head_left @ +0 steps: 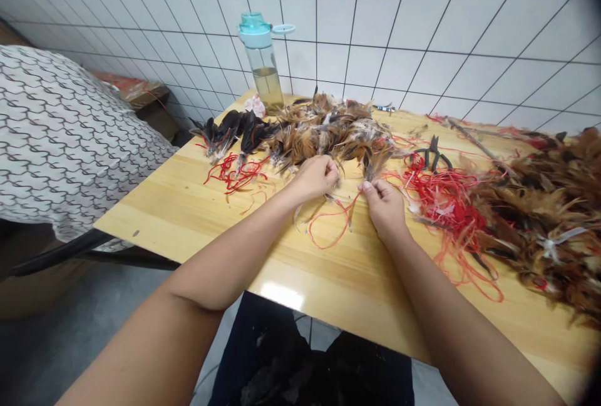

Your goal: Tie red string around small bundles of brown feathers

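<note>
Pinched between the thumb and fingers of my right hand [385, 204] is the base of a small feather bundle [374, 162], brown and dark, its tips pointing away from me. A loop of red string [323, 247] trails from near those fingers across the wood. My left hand [317, 177] is closed just to the left, with its fingers curled together. A bit of greyish fluff shows by its fingertips, but what they grip is too small to make out. Behind my left hand lies a wide pile of brown feathers [323, 124].
Black feather bundles [232, 127] and red strings [237, 171] lie at left. A water bottle [265, 71] stands at the back. On the right are black-handled scissors [432, 156], tangled red string [451, 203] and a large brown feather heap [558, 206]. A tiled wall [338, 18] borders the table [300, 274].
</note>
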`<state>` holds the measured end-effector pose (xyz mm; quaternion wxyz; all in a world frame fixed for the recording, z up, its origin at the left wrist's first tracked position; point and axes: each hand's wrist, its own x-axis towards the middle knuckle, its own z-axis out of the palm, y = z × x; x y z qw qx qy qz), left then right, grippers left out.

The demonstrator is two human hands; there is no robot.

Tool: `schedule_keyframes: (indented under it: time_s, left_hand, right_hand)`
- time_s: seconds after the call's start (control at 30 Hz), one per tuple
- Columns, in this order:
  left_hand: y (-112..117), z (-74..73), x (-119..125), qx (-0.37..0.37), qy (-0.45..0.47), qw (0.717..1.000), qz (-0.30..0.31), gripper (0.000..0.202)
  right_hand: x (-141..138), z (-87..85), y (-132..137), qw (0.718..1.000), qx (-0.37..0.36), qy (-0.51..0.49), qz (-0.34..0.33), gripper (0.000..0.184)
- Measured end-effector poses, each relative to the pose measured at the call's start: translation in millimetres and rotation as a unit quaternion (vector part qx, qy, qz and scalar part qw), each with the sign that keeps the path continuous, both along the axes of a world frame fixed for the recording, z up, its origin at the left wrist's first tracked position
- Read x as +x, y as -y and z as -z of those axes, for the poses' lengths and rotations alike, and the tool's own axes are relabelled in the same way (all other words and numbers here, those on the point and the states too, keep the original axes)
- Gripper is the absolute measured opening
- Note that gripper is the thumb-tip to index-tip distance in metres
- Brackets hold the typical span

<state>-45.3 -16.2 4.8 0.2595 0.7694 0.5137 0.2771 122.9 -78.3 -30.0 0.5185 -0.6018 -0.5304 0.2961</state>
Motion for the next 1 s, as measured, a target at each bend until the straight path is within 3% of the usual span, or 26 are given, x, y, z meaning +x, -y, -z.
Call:
schedule_keyframes:
  time_s: [0.13, 0.27, 0.57, 0.7, 1.0]
  left_hand:
    - [-0.2, -4.2, 1.1, -0.060, 0.156, 0.986, 0.009, 0.011]
    - [4.8, -2.9, 8.0, -0.148, 0.279, 0.948, 0.037, 0.010]
    - [13.9, 1.3, 20.3, -0.224, 0.388, 0.894, 0.027, 0.014]
    - [15.2, 4.1, 23.5, -0.189, 0.397, 0.898, 0.030, 0.015]
    - [17.4, 11.3, 26.8, -0.048, 0.309, 0.949, 0.047, 0.013]
  right_hand:
    - [1.0, -0.4, 0.0, 1.000, -0.007, 0.000, -0.001, 0.027]
    - [1.8, 0.9, -0.9, 1.000, -0.009, -0.003, -0.004, 0.028]
    - [1.8, 4.5, -4.5, 1.000, -0.014, -0.016, -0.014, 0.027]
    - [2.3, 7.3, -6.1, 1.000, -0.017, -0.007, -0.024, 0.026]
    - [1.9, 5.7, -5.9, 0.999, -0.004, 0.017, -0.045, 0.023]
